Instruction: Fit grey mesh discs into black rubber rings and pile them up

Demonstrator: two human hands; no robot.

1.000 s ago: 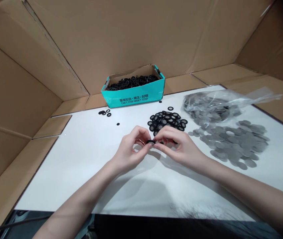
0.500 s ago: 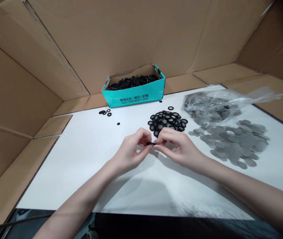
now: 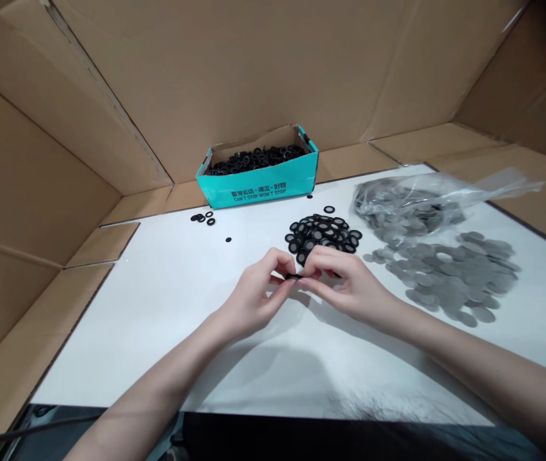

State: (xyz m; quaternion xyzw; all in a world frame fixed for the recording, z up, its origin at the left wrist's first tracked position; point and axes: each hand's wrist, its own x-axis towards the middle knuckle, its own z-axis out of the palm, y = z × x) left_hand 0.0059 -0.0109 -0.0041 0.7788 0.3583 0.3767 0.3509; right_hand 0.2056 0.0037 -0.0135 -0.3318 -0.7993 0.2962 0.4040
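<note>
A small black ring (image 3: 292, 277) is pinched between both hands just above the white table; the fingers cover much of it, so I cannot tell whether a disc sits in it. My left hand (image 3: 260, 288) grips its left side with thumb and fingertips. From the right, my right hand (image 3: 342, 278) pinches the other side, and the fingertips of the two hands nearly meet. Right behind the hands lies a pile of black rings with grey discs in them (image 3: 318, 235). Loose grey mesh-like discs (image 3: 455, 278) spread out to the right of my right hand.
A turquoise box (image 3: 265, 186) full of black rings stands at the back. A clear plastic bag (image 3: 407, 198) of grey discs lies at the back right. Several loose black rings (image 3: 210, 221) rest at the left on the white table (image 3: 157, 294). Cardboard walls (image 3: 253, 64) surround the table.
Both hands stay in nearly the same place, still pinching the ring. The fingertips have shifted slightly, closing in around it.
</note>
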